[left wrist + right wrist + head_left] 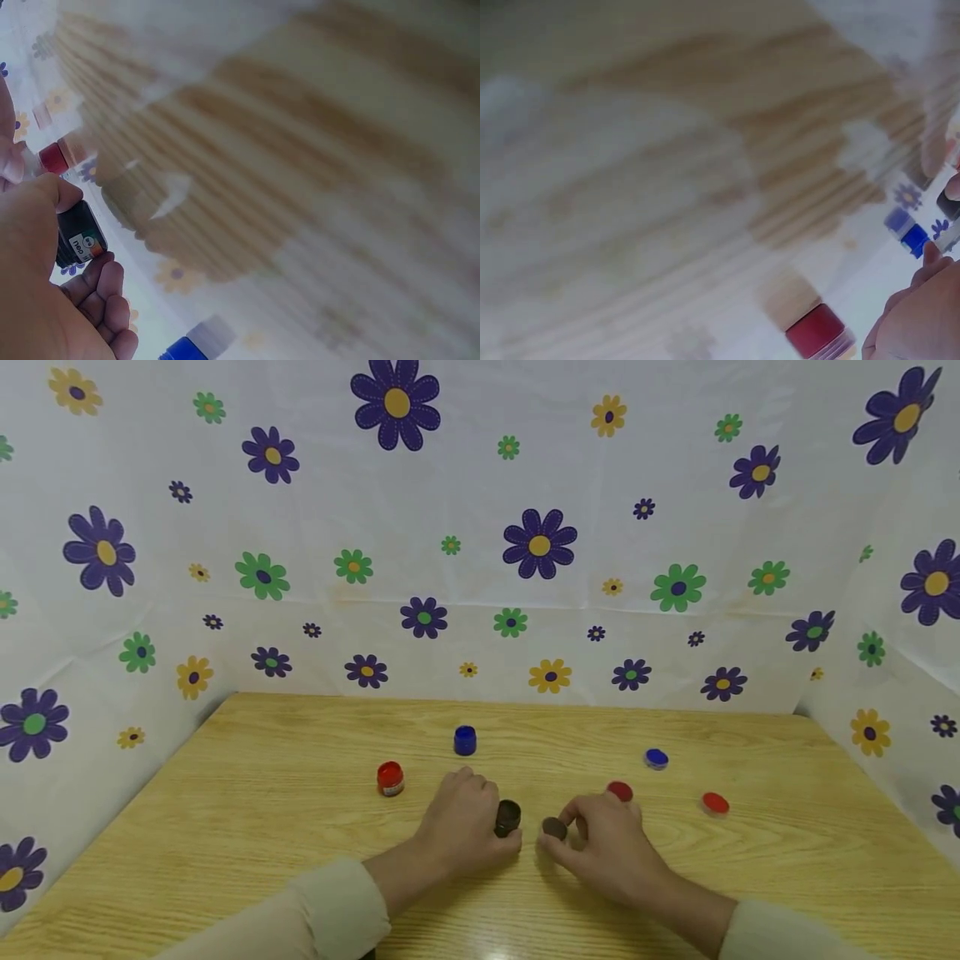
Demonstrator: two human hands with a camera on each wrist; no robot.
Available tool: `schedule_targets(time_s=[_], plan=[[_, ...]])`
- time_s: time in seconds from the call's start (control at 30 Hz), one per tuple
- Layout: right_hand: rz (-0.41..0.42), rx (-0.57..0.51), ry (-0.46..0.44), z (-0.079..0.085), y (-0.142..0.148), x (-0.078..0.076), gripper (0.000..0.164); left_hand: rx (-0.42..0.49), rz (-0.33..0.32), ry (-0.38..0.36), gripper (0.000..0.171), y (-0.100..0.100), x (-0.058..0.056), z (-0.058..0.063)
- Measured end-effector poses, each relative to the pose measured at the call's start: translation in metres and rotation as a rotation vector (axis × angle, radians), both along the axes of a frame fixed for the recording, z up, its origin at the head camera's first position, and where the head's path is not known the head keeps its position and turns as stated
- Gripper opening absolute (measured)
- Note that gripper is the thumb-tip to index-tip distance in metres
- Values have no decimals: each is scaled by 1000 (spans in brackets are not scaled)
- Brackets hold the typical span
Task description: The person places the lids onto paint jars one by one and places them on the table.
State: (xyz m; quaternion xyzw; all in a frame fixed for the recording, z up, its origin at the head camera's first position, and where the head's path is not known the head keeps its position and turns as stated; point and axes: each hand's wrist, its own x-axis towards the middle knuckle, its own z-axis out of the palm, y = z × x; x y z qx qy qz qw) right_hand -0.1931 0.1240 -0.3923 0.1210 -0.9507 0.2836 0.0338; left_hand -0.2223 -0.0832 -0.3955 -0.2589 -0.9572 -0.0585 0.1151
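Note:
My left hand [465,818] holds a small black paint jar [507,816] upright on the table, its mouth uncovered. In the left wrist view the thumb and fingers wrap that jar, and part of its label shows. Just right of it, my right hand [611,847] pinches a dark round lid [554,828] between thumb and finger, apart from the jar. A dark red round item [619,791] shows right behind the right hand, partly covered by it; cannot tell whether it is a lid or a closed jar.
An uncapped red paint jar [390,778] and an uncapped blue paint jar [465,740] stand left and behind the left hand. On the right lie a blue lid [656,758] and a red lid [715,802]. Flowered cloth [480,485] encloses the wooden table [285,827] at back and sides.

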Motion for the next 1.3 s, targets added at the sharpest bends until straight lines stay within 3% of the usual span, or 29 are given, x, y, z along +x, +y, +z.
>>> schedule_targets(time_s=[0.4,0.6,1.0,1.3], plan=[[5,-36,121,4,-18,-2,24,-7,-44,-30,39,10,6,1],[51,24,192,4,-21,-1,25,2,-44,-13,37,13,7,-1],[156,78,472,-4,-20,-2,29,79,-105,90,34,10,5,-3],[159,74,470,-4,-20,-3,29,128,-150,122,33,9,6,-4]])
